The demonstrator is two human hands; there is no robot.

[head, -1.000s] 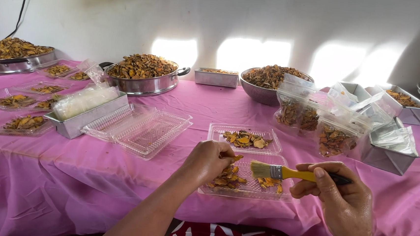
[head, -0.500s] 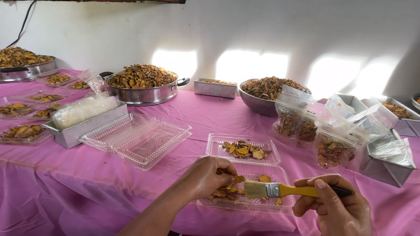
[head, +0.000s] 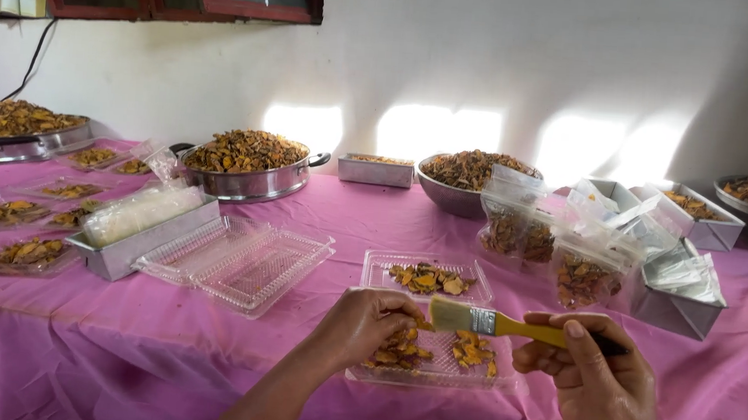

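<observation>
My left hand rests in a clear plastic tray at the table's near edge, fingers pinched on dried orange-brown slices. My right hand grips a paintbrush with a yellow handle, held level with its pale bristles above the same tray, pointing left toward my left hand. A second clear tray with more slices lies just behind.
A pink cloth covers the table. Empty clear lidded trays and a metal box of folded bags sit left. Metal pans and a bowl heaped with slices line the back. Filled plastic bags and metal tins stand right.
The view has tilted up a little. The brush and my right hand have shifted slightly left over the near tray. My left hand stays in the tray on the slices.
</observation>
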